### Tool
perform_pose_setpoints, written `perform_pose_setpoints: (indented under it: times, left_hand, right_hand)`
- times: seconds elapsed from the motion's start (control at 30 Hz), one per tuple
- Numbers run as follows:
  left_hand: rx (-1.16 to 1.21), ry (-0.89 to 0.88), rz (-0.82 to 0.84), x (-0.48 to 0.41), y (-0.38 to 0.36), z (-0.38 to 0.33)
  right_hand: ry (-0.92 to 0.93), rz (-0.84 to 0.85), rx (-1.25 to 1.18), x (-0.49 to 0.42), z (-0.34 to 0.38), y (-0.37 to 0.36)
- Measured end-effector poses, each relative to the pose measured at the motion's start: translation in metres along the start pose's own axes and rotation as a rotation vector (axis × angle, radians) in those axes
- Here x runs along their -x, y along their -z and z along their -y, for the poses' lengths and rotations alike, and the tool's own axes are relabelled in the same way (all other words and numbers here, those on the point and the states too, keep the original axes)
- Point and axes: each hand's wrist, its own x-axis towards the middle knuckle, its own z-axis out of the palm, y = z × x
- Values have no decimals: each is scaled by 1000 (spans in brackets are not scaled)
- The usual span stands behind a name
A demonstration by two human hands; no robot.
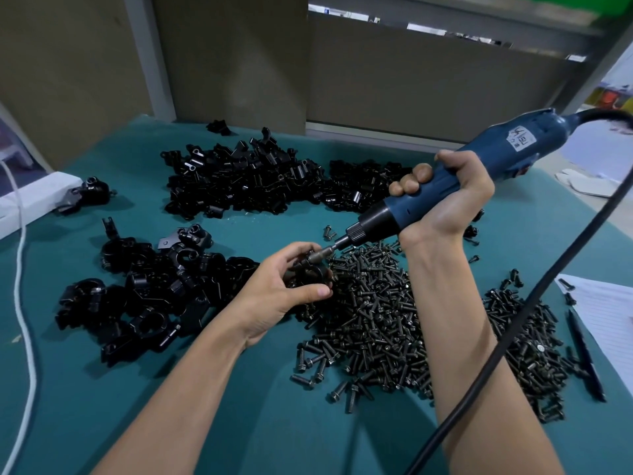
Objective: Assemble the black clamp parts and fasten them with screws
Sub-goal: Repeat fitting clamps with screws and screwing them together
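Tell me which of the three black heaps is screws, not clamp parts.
The near-right heap: slim threaded shanks with flanged heads. The far heap and left heap hold chunky clamp pieces.

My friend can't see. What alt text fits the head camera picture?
A left hand holds a black clamp while the right hand grips a blue electric screwdriver with its bit at the clamp. Dark screws lie heaped beside it, and piles of black clamp parts sit on the teal table.
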Motion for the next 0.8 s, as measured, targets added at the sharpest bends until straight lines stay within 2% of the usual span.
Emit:
perform_pose_setpoints:
  times: [0.1,0.33,0.43,0.53,0.6,0.67,0.8]
  left_hand:
    - [126,22,43,0,-1,2]
    - [347,97,173,1,-1,4]
    - [385,109,185,1,0,5]
    - [312,137,166,0,-1,6]
    - [309,164,111,0,-1,6]
    - [362,125,79,-2,0,5]
    - [450,19,57,-3,-3,4]
  right_hand:
    - [20,27,12,1,0,1]
    - [57,207,66,5,7,-2]
    - [7,376,32,7,14,-1]
    - [-108,659,-127,8,25,0]
    - [-129,736,-160,6,34,2]
    - [-56,700,-81,4,40,3]
    - [38,499,-2,4,35,4]
